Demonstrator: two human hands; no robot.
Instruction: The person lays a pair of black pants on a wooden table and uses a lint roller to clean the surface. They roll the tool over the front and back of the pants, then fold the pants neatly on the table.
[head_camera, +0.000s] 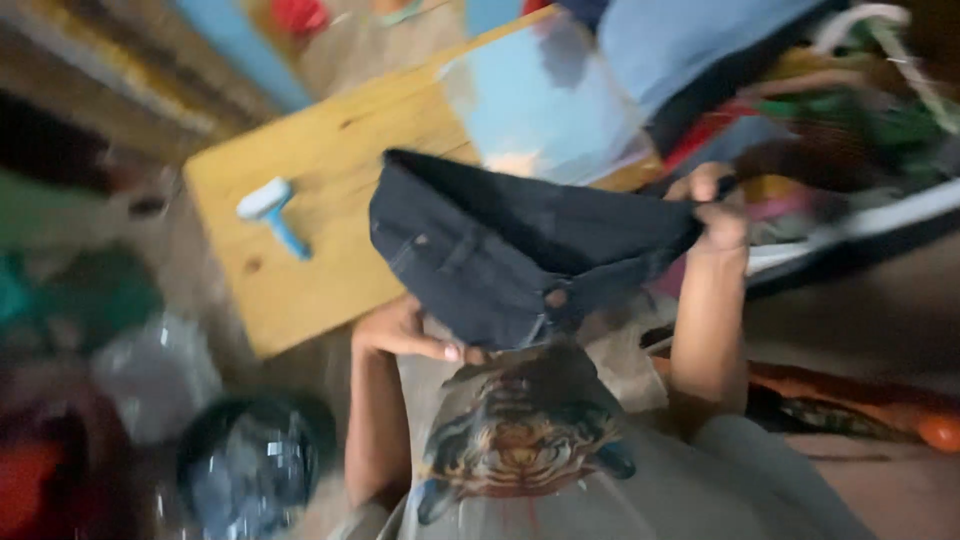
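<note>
I hold a pair of dark denim trousers (500, 245) spread out by the waistband above a low wooden table (320, 170). My left hand (410, 330) grips the lower left edge of the waistband near the button. Up at the upper right, my right hand (712, 210) pinches the other end of the waistband. Below the trousers shows my grey shirt with a tiger print (520, 430). The picture is blurred by motion.
A white and blue lint brush (272, 212) lies on the table's left part. A light blue folded cloth (545, 100) rests at the table's far side. Colourful clothes (830, 110) pile up at the right. A dark round bin (250, 460) stands on the floor at the lower left.
</note>
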